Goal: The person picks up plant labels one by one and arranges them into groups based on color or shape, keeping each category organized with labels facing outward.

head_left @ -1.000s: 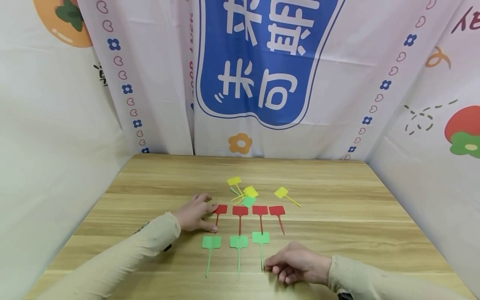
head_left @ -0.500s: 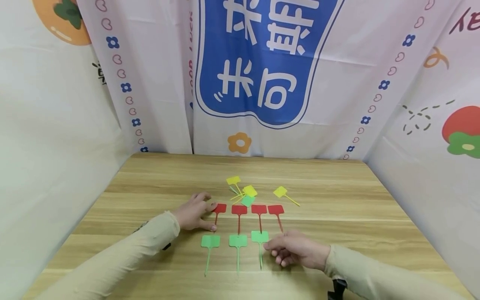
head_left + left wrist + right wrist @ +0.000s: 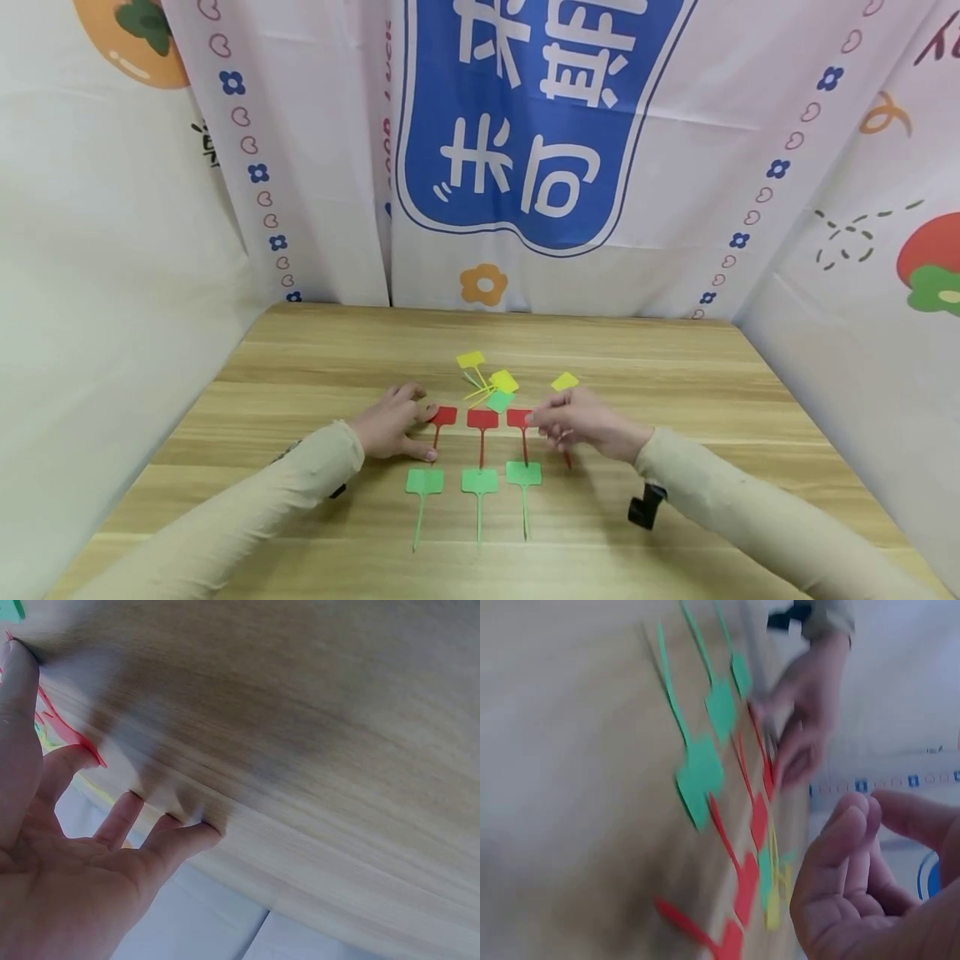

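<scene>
My left hand point(image 3: 393, 423) lies at the left end of a row of red T-shaped plant labels. Its index finger touches the head of the leftmost red label point(image 3: 446, 415), and its thumb rests by that label's stem tip. In the left wrist view the other fingertips point(image 3: 211, 831) touch the wood. My right hand point(image 3: 588, 423) is over the row's right end, fingers loosely bent and nothing between them. It partly covers the rightmost red label. Two more red labels, a middle one point(image 3: 482, 418) and another point(image 3: 519, 418), lie between the hands.
Nearer me lies a row of three green labels point(image 3: 479, 481), stems toward me. Behind the red row is a loose cluster of yellow labels point(image 3: 503, 382) with a green label point(image 3: 500, 402). A separate yellow label point(image 3: 565, 382) lies right. Printed cloth point(image 3: 330, 208) encloses the wooden table point(image 3: 675, 358).
My right hand has moved away from me, from beside the rightmost green label's stem up to the rightmost red label. The left hand and the labels have stayed in place.
</scene>
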Demonstrator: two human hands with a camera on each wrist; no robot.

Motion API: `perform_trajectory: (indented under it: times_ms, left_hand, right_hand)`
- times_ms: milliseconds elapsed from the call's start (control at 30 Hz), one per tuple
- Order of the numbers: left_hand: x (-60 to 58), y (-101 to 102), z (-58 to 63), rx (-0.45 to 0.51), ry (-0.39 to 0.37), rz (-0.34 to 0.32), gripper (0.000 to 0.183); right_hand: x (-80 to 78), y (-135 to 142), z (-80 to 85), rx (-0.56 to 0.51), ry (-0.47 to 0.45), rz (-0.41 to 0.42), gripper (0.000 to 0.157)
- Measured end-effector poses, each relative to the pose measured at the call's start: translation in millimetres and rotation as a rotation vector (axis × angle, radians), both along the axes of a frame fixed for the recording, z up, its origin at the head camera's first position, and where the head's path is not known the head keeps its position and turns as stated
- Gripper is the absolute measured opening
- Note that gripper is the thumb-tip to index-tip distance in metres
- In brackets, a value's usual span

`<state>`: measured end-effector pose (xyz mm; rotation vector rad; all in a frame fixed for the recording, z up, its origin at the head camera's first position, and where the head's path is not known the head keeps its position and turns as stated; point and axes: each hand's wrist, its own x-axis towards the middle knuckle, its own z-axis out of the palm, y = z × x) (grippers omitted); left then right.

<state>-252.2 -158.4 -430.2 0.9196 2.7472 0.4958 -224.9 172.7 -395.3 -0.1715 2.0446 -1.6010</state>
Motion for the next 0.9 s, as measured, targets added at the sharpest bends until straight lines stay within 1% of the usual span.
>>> perform_trajectory:
  times_ms: [100,233,333,433,533,600,700,767,900]
  left_hand:
    - [-0.3,-1,0.0,-0.004,-0.001,0.004,0.078]
    - [0.1,-1,-0.1,-0.011,-0.006,0.01,0.079]
    - [1.2,-2,1.5,0.0,-0.011,0.009,0.078]
    - [2.9,-1,4.2,0.006,-0.015,0.007,0.077]
    - [3.6,-2,5.1,-0.006,-0.012,0.01,0.077]
    - [3.1,-2,4.6,-0.01,-0.009,0.011,0.078]
    - [2.1,-1,3.2,-0.022,-0.009,0.014,0.079]
    - [1.5,0,2.8,-0.023,-0.012,0.018,0.079]
    - [1.5,0,1.7,-0.026,-0.01,0.026,0.08]
  right_hand:
    - [-25.0,1,4.6,0.101,0.113,0.022,0.024]
    - [-56.0,-8,6.7,0.228,0.298,0.097,0.017]
    - [-77.2,-20,7.9,0.32,0.469,0.169,0.01]
    - [-95.8,-36,11.3,0.445,0.637,0.251,0.007]
    - [-110.8,-55,15.4,0.557,0.768,0.354,0.007]
    - [-119.2,-67,16.4,0.619,0.813,0.421,0.009]
    - [-129.5,-80,14.8,0.663,0.827,0.49,0.013]
    - [-134.7,-87,12.5,0.678,0.81,0.505,0.014]
    - [-142.5,-100,7.3,0.673,0.77,0.516,0.016]
